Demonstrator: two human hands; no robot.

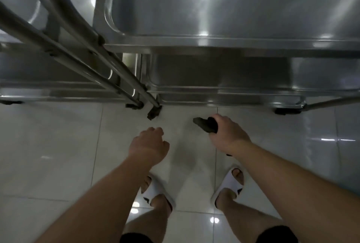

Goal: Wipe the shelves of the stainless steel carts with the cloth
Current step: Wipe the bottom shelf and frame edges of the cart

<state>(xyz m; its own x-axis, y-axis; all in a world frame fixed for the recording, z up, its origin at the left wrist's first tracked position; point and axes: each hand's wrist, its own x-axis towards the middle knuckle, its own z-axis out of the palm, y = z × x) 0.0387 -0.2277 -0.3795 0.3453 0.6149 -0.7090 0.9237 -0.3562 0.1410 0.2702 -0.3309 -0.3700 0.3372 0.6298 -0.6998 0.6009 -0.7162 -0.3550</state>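
Two stainless steel carts stand side by side in front of me. The right cart's top shelf (pixel 224 8) fills the upper right, and its lower shelf (pixel 204 71) shows beneath. The left cart (pixel 48 86) is partly hidden behind its slanted tube handles (pixel 81 47). My right hand (pixel 228 131) hangs over the floor below the right cart's front edge, clenched around a dark crumpled cloth (pixel 206 124). My left hand (pixel 150 145) hovers just left of it, fingers loosely curled, holding nothing.
The floor is glossy pale tile (pixel 58 155). Black casters (pixel 153 113) sit under the cart corners, another at the right (pixel 286 111). My feet in white slides (pixel 155 194) stand close to the carts.
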